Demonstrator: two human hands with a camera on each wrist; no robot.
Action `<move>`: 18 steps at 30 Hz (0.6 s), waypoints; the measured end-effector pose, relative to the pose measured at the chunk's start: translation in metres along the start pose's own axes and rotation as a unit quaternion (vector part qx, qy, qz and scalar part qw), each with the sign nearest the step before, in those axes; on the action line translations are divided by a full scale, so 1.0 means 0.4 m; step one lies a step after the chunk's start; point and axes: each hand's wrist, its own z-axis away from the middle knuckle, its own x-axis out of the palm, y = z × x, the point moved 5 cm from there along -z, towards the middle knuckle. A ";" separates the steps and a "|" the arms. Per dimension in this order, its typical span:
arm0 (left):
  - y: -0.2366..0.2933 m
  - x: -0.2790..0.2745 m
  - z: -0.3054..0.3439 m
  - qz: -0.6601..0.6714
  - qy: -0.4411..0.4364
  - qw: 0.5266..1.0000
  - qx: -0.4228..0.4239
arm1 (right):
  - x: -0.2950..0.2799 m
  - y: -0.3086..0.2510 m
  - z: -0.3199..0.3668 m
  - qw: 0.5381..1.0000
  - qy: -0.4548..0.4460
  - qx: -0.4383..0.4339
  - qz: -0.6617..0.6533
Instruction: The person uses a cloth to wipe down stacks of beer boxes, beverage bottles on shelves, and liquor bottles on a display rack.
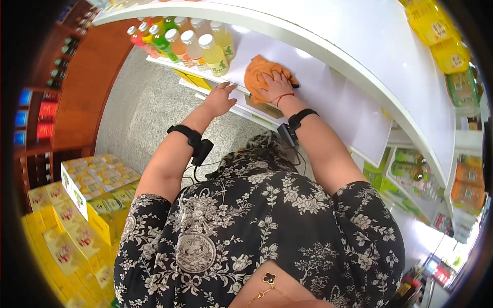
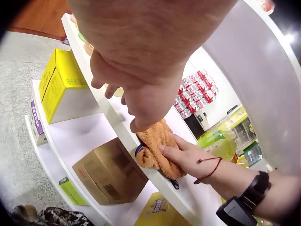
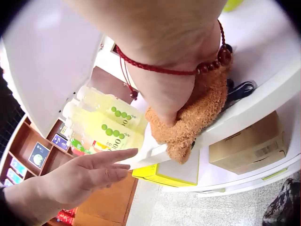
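Observation:
My right hand [image 1: 276,87] lies over a fuzzy orange-brown cloth [image 1: 255,73] and holds it bunched against the front edge of a white shelf [image 1: 318,84]. In the left wrist view its thumb digs into the cloth's folds, while the other fingers are largely hidden. A dark strap or loop [image 3: 242,92] pokes out beside the cloth. To the left, my left hand [image 1: 221,99] hovers by the shelf edge with extended fingers, holding nothing; the right wrist view shows those straight fingers [image 3: 110,157] beside the bottles.
Several juice bottles [image 1: 212,55] with white caps stand left of the cloth. On the lower shelf are a cardboard box [image 2: 112,172] and a yellow-and-white box [image 2: 63,89]. Another white shelf [image 1: 308,31] curves overhead. Stacked yellow cartons [image 1: 67,241] stand at the lower left.

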 end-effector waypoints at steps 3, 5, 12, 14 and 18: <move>-0.003 0.017 -0.023 -0.048 -0.013 0.998 0.038 | -0.007 0.047 0.072 1.000 0.028 -0.011 0.007; 0.008 0.014 -0.035 -0.068 -0.003 0.996 0.057 | -0.023 0.156 0.132 0.997 0.076 0.019 0.013; 0.016 0.059 -0.071 -0.127 -0.065 0.988 0.059 | -0.096 0.731 0.581 0.902 0.127 0.410 0.034; 0.018 0.062 -0.080 -0.156 -0.101 0.979 0.081 | -0.088 0.825 0.691 0.845 0.102 0.522 0.051; 0.032 0.049 -0.072 -0.168 -0.123 0.975 0.077 | -0.178 0.659 0.629 0.806 0.082 0.587 0.000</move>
